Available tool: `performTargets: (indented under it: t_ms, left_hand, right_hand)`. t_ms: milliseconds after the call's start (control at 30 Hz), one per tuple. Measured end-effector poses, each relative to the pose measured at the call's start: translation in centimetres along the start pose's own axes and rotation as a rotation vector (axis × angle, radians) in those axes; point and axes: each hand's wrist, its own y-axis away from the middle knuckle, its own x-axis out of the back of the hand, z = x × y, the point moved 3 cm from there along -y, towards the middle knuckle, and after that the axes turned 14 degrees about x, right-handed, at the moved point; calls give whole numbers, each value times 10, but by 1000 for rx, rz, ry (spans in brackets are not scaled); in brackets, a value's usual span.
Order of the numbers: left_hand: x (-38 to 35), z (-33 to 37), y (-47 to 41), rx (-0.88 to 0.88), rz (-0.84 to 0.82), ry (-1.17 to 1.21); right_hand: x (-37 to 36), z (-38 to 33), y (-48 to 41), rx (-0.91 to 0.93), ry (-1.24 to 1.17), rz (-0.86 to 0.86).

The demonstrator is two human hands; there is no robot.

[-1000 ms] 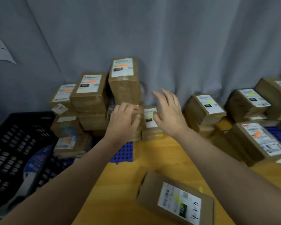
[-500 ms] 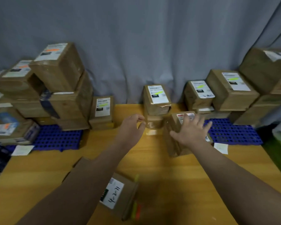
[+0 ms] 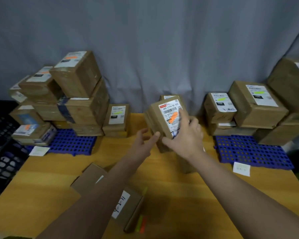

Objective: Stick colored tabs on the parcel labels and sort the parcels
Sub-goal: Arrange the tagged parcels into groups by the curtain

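The right grip [image 3: 185, 135] grasps a parcel [image 3: 158, 121], holding it tilted above the middle of the table [image 3: 179, 195]. An orange tab [image 3: 173, 117] sits on its label [image 3: 169, 109]. The left grip [image 3: 143, 140] is released, fingertips at the parcel's lower corner. Stacked parcels [image 3: 76, 76] line the table's far edge, and colored tabs [image 3: 141, 223] lie near its front edge.

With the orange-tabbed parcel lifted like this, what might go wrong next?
1. The right hand holds the orange-tabbed parcel tilted, near its lower end; it may slip, as the left hand does not grip it.
2. The orange-tab stack on the left is tall, its top box tilted; adding another could topple it.
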Motion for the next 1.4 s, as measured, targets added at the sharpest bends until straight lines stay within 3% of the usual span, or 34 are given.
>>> performTargets:
  t_ms: [133, 233, 433, 567, 667, 800, 933, 1000, 1100, 1200, 1400]
  left_hand:
    - [50, -4, 16, 57, 51, 259]
    - [94, -15, 26, 82, 111, 328]
    - [186, -50, 33, 112, 275, 416]
    - [249, -65, 27, 97, 362, 399]
    - [291, -68, 25, 33, 393, 370]
    - [349, -44, 26, -56, 311, 339]
    - [437, 5, 13, -240, 496, 397]
    - [480, 36, 0, -281, 576, 389]
    - [527, 79, -32, -260, 618, 411]
    - [559, 107, -72, -187, 632, 357]
    - [574, 111, -131, -95, 664, -32]
  right_hand:
    - [-28, -62, -3, 140, -67, 66]
    - [-55, -106, 0, 251, -161, 50]
    - [-119, -187, -4, 458, -194, -296]
    - [-160, -232, -11, 425, -264, -410]
    - [-181, -272, -21, 403, -316, -324]
    - [-192, -331, -51, 455, -378, -148]
    - [-192, -383, -95, 616, -389, -143]
    - [-184, -400, -122, 646, -288, -33]
    - [-172, -411, -165, 586, -100, 91]
    - [-170, -414, -200, 577, 85, 99]
    - [-179, -412, -237, 575, 232, 93]
